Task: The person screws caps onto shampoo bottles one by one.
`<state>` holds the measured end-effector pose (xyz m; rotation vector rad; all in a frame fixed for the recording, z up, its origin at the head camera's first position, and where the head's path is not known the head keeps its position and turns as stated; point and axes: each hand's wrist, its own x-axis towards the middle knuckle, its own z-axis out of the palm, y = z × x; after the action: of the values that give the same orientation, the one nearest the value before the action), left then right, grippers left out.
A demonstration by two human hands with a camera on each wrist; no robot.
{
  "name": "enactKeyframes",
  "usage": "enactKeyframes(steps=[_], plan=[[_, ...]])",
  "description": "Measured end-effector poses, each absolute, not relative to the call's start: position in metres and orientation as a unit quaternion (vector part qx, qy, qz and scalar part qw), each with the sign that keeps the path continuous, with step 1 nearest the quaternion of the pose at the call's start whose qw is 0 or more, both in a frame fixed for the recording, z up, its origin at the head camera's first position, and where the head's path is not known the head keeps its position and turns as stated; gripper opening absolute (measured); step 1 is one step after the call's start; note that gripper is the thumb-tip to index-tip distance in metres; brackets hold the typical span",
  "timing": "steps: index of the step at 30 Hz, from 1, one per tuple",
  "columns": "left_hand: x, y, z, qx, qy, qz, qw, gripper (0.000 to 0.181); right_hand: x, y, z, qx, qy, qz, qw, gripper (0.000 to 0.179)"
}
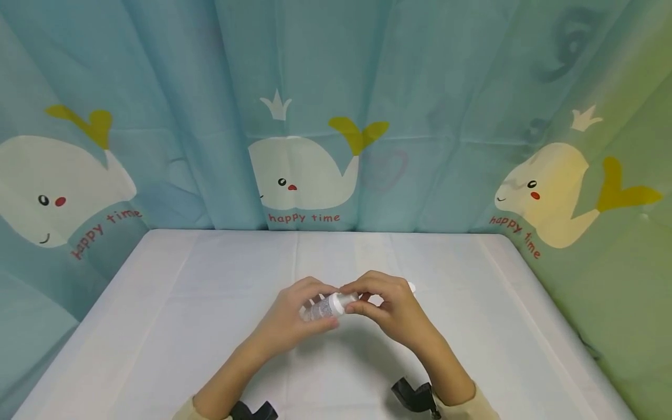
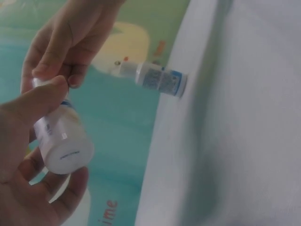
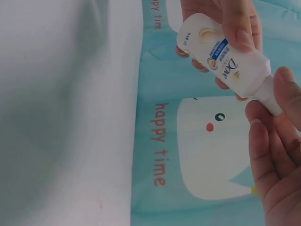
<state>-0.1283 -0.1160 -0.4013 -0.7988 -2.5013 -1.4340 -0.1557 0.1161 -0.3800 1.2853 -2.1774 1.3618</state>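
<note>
A small white Dove bottle (image 3: 225, 59) is held tilted above the table, its printed label plain in the right wrist view. My left hand (image 1: 289, 315) grips the bottle's body, thumb on one side and fingers on the other. At its narrow end, the thumb and fingers of my right hand (image 1: 391, 306) pinch the white cap (image 3: 268, 96). The left wrist view shows the bottle's round base (image 2: 70, 155) facing the camera. Whether the cap is loose or seated, I cannot tell.
A second small white bottle (image 2: 160, 81) stands upright on the white-covered table (image 1: 210, 274) beyond my right hand, which mostly hides it in the head view. A blue-green curtain (image 1: 430, 87) with whale prints hangs around the table's far and side edges.
</note>
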Motion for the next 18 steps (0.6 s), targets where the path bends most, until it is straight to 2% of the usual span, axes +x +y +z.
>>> enactKeyframes(steps=[11, 18], plan=[[-0.1255, -0.1109, -0.4015, -0.278, -0.823, -0.482, 0.116, 0.04, -0.1544, 0.1163, -0.3781, 0.417, -0.756, 0.485, 0.14, 0.029], [-0.1244, -0.1093, -0.4006, -0.256, -0.828, -0.482, 0.13, 0.042, -0.1525, 0.113, -0.3788, 0.395, -0.765, 0.49, 0.137, 0.032]])
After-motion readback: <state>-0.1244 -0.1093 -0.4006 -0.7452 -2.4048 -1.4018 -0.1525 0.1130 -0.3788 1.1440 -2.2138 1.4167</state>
